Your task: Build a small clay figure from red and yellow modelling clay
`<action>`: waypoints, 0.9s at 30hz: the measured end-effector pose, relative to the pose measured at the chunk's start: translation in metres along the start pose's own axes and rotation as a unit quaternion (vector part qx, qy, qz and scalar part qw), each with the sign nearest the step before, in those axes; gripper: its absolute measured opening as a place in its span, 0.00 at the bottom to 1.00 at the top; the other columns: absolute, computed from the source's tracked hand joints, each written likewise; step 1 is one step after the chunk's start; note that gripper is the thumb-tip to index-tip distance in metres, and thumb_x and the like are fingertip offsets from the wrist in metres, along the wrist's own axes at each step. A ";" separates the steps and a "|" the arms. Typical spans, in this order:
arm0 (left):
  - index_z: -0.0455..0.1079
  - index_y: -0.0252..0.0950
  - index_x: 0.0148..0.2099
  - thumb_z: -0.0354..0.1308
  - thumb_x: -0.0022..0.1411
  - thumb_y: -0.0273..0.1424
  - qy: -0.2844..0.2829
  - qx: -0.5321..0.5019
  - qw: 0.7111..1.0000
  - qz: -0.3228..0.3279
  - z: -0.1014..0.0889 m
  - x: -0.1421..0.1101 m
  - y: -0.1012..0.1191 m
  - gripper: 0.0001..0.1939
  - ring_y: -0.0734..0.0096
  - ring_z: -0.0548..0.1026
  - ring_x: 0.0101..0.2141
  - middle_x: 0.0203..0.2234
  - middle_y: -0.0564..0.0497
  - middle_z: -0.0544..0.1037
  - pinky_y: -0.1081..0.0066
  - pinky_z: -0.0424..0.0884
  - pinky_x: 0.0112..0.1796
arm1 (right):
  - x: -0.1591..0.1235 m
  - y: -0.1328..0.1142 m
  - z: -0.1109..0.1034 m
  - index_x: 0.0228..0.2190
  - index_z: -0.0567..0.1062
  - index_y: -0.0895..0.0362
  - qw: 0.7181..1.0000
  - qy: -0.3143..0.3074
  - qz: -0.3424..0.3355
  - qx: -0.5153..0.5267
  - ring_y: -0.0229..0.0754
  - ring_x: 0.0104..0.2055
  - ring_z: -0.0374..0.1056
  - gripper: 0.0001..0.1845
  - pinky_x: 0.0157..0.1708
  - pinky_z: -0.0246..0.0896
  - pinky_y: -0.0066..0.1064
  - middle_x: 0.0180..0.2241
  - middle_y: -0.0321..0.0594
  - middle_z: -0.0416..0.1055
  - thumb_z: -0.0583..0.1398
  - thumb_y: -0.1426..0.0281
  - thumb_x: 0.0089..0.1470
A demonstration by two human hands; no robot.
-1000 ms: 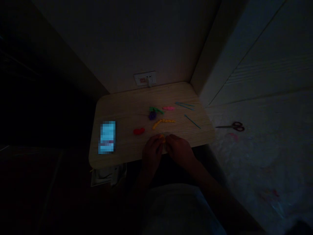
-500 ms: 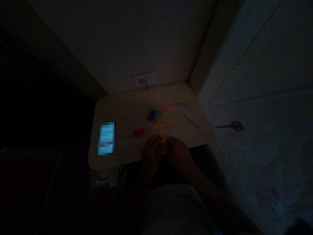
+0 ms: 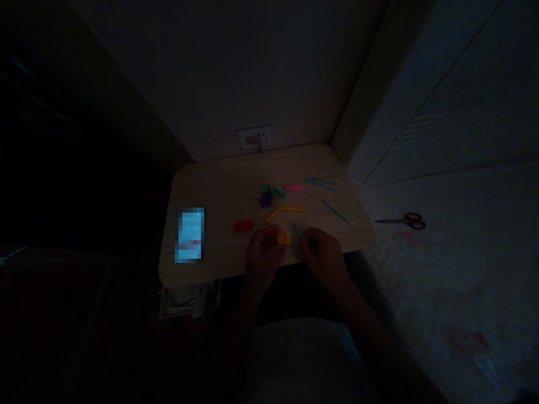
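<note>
Left hand (image 3: 261,257) pinches an orange piece (image 3: 283,239), right hand (image 3: 327,253) a blue stick (image 3: 297,229); screen (image 3: 190,235) unreadable.

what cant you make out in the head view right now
All in the head view:
- orange piece: part of it covered by the left hand
- blue stick: rear end hidden in the right hand
- screen: content lost in coarse squares
- box: partly hidden by the table, contents too dark to tell
- dark shape: cut off by the bottom right corner
</note>
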State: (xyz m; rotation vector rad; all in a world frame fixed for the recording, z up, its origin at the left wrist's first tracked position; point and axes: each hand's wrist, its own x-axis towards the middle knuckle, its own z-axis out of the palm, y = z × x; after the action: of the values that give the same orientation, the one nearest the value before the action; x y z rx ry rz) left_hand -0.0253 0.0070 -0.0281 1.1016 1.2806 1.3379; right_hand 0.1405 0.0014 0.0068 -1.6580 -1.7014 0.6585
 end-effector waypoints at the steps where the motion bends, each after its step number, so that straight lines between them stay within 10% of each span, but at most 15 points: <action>1: 0.78 0.40 0.54 0.74 0.52 0.33 -0.004 -0.056 0.998 -0.041 0.002 0.001 0.002 0.26 0.59 0.81 0.47 0.47 0.45 0.83 0.61 0.78 0.50 | 0.001 -0.001 -0.003 0.34 0.75 0.56 1.000 0.004 -0.003 0.026 0.42 0.29 0.68 0.05 0.32 0.57 0.32 0.27 0.39 0.73 0.59 0.71 0.58; 6: 0.81 0.39 0.51 0.75 0.51 0.38 -0.053 -0.210 0.966 -0.142 0.011 0.001 0.014 0.24 0.57 0.81 0.49 0.48 0.45 0.84 0.62 0.78 0.51 | 0.002 -0.009 -0.008 0.35 0.76 0.56 0.986 -0.021 -0.012 0.164 0.38 0.25 0.64 0.07 0.26 0.56 0.28 0.23 0.32 0.68 0.61 0.65 0.60; 27: 0.72 0.40 0.45 0.73 0.56 0.43 -0.059 -0.218 0.963 -0.149 -0.001 0.002 0.002 0.21 0.58 0.85 0.43 0.46 0.46 0.85 0.59 0.81 0.47 | -0.002 -0.001 -0.009 0.38 0.77 0.55 0.988 0.021 0.002 0.151 0.40 0.29 0.68 0.08 0.29 0.62 0.30 0.27 0.35 0.73 0.60 0.65 0.62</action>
State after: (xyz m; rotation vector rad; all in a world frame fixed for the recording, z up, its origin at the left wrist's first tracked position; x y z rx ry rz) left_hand -0.0269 0.0088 -0.0262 0.6422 0.9559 1.2272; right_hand 0.1461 -0.0010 0.0130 -1.4510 -1.4855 0.8310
